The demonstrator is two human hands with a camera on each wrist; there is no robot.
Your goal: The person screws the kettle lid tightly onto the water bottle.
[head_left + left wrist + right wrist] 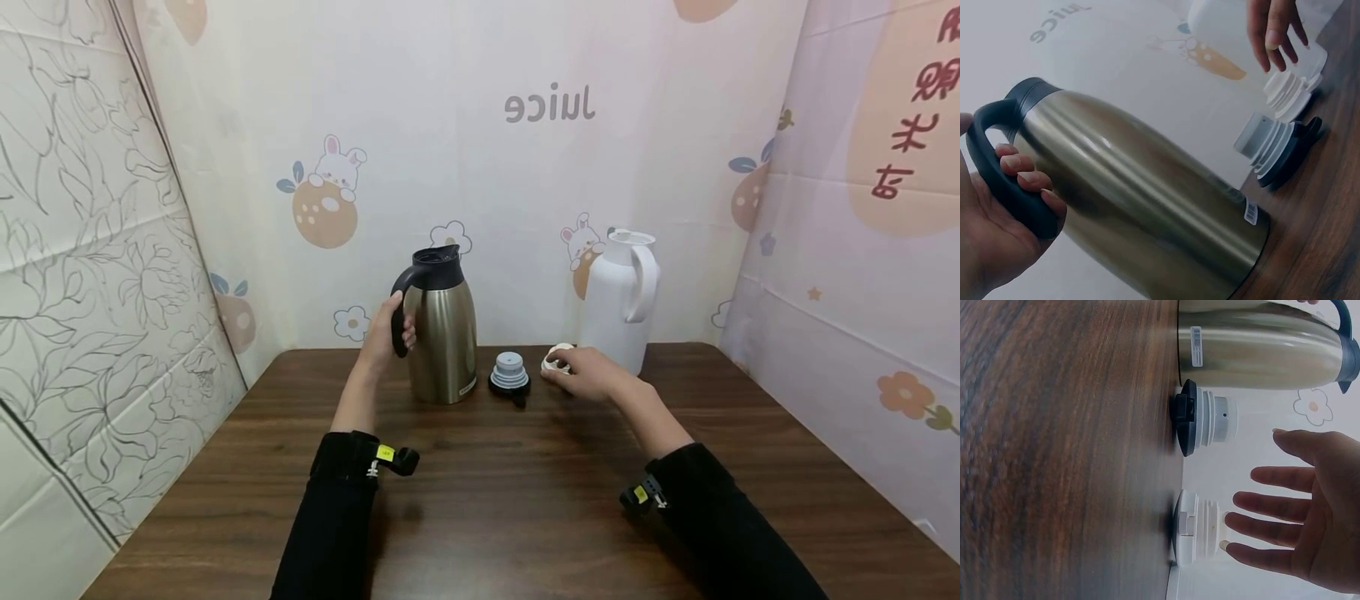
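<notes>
A gold metal thermos jug [444, 346] with a black neck and handle stands on the table, its mouth uncovered. My left hand [381, 335] grips the black handle [1007, 194], fingers curled round it. Right of the jug, a black lid with a grey stopper [510, 372] lies upside down. Beside that, a white lid [1190, 528] also rests stopper-up. Over the white lid is my right hand [588, 372], fingers extended and spread with nothing held; in the right wrist view its fingertips are close to the stopper.
A white thermos jug [611, 308] with a white handle stands behind the right hand. The brown wooden table [495, 500] ends at a printed cloth backdrop [495, 183], with more cloth hanging on both sides.
</notes>
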